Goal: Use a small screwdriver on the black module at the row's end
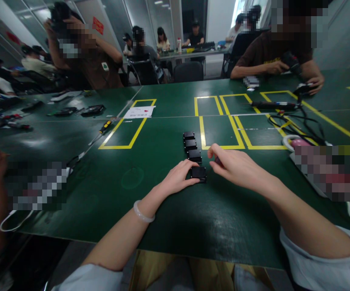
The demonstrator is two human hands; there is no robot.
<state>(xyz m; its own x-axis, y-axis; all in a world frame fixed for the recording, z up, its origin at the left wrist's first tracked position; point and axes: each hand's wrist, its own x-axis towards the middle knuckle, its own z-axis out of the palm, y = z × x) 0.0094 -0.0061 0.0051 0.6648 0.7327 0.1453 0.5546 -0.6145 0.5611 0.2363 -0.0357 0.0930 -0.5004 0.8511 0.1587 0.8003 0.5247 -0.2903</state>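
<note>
Head view: four small black boxes (193,155) sit in a row mid-desk (168,214), well back from the near edge. The left hand (179,178) grips the nearest box (198,172) with curled fingers (189,182). The right hand (234,165) hovers just beside it, fingers pinched on something small. Bare green surface lies open around them; yellow tape outlines (220,129) begin just behind.
</note>
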